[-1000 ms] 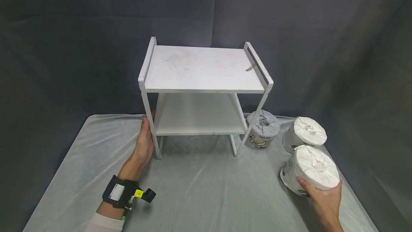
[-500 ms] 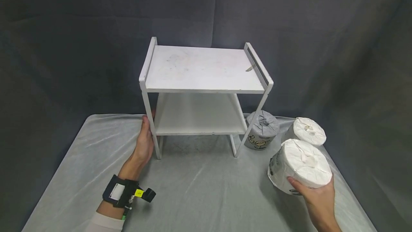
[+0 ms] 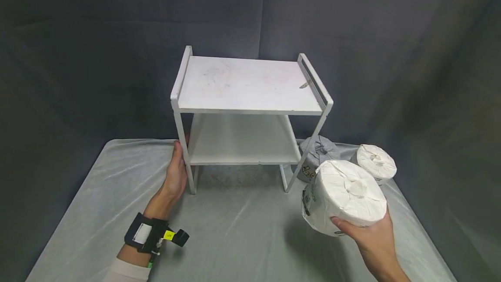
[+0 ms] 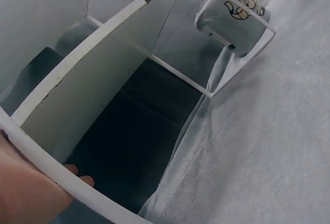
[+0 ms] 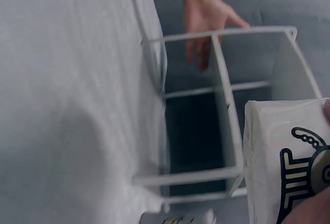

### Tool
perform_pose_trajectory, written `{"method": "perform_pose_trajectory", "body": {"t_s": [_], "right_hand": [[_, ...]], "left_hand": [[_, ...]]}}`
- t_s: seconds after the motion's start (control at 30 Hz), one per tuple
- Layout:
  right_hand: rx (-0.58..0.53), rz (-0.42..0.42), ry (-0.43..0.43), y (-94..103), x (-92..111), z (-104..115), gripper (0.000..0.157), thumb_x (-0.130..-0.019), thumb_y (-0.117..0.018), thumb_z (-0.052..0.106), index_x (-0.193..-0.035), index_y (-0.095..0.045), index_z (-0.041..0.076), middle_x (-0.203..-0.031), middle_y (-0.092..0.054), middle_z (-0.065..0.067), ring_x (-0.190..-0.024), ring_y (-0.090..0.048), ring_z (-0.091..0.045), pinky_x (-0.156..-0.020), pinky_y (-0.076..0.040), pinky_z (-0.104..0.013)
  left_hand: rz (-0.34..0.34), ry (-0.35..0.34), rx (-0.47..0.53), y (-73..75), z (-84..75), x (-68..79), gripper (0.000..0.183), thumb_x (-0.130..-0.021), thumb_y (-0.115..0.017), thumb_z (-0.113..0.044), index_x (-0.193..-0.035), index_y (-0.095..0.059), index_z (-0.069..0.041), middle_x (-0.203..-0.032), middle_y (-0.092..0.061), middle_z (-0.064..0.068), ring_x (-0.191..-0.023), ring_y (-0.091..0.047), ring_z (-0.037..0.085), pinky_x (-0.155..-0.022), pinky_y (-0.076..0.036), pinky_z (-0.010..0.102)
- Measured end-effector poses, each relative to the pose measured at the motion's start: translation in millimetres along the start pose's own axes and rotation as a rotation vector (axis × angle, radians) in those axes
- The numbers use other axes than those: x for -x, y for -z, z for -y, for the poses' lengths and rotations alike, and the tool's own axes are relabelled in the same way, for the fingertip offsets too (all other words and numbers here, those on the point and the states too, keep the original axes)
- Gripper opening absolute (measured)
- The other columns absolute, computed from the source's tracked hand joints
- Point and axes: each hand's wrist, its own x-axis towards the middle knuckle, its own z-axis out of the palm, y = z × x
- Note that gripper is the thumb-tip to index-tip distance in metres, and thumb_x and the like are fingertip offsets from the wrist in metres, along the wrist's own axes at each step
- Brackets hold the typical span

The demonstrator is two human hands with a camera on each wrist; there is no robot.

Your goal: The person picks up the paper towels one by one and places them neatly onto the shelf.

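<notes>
Right of the white rack (image 3: 248,85), clear of its edges, holding a squat, crinkled-paper roll (image 3: 350,188) above the cloth-covered surface (image 3: 238,238) in the right hand (image 3: 372,239). Against the rack's left leg (image 3: 178,127), resting the loosely spread left hand (image 3: 175,176).

Black wristband (image 3: 157,231), pale sleeve (image 3: 127,271)

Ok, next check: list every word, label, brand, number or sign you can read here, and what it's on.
No text is readable.
Yellow tag on the wrist strap: dark marks, too small to read.
Held roll: bold dark print, partly covered by the right hand; no word readable.
Grey roll: cartoon figure; other marks too small.
Far roll: marks too small and partly hidden.
</notes>
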Motion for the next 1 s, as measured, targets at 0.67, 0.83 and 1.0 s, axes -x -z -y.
{"method": "perform_pose_trajectory", "body": {"t_s": [0.67, 0.83, 1.0], "right_hand": [[-0.06, 0.188, 0.203, -76.9, -26, 51, 0.107, -0.053, -0.094, 0.008, -0.145, -0.041, 0.021, -0.131, -0.055, 0.004, -0.119, -0.051, -0.013, -0.098, -0.039, -0.024], [-0.111, 0.242, 0.237, -100.0, -38, 55, 0.105, -0.055, -0.094, 0.012, -0.144, -0.041, 0.02, -0.133, -0.055, 0.002, -0.121, -0.05, -0.014, -0.101, -0.039, -0.033], [-0.154, 0.284, 0.258, -118.4, -51, 60, 0.101, -0.059, -0.093, 0.017, -0.144, -0.038, 0.021, -0.134, -0.052, 0.002, -0.122, -0.049, -0.014, -0.1, -0.041, -0.039]], "left_hand": [[-0.015, -0.024, 0.014, 0.1, 0.4, -1.4, 0.079, -0.1, -0.017, -0.059, -0.159, 0.001, -0.009, -0.163, -0.005, 0.015, -0.149, -0.002, 0.027, -0.117, 0.005, 0.05], [-0.008, -0.008, 0.015, 0.1, -0.6, -1.6, 0.081, -0.1, -0.016, -0.06, -0.158, 0.0, -0.006, -0.163, -0.003, 0.016, -0.149, 0.0, 0.028, -0.116, 0.006, 0.052], [-0.008, -0.002, 0.011, -0.5, -0.9, -1.8, 0.081, -0.1, -0.015, -0.06, -0.158, 0.002, -0.006, -0.165, 0.0, 0.015, -0.15, 0.002, 0.026, -0.117, 0.008, 0.05]]}}
